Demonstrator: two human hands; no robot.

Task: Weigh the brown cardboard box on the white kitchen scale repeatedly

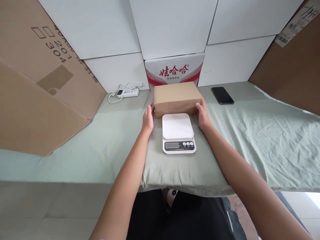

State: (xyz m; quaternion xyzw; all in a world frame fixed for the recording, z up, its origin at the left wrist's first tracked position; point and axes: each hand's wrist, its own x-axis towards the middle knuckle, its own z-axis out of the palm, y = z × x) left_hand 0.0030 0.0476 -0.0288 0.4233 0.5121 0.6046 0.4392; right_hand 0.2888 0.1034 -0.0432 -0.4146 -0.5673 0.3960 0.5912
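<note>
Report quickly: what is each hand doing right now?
Left hand: open, flat against the left end of the plain brown cardboard box.
Right hand: open, pressed against its right end.

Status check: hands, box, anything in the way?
Left hand and right hand flank the brown box, touching its ends. Scale directly in front. Phone off right.

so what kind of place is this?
Probably a makeshift parcel-weighing bench: a digital scale on a cloth-covered table, both hands on a brown carton, flattened cardboard alongside.
</note>
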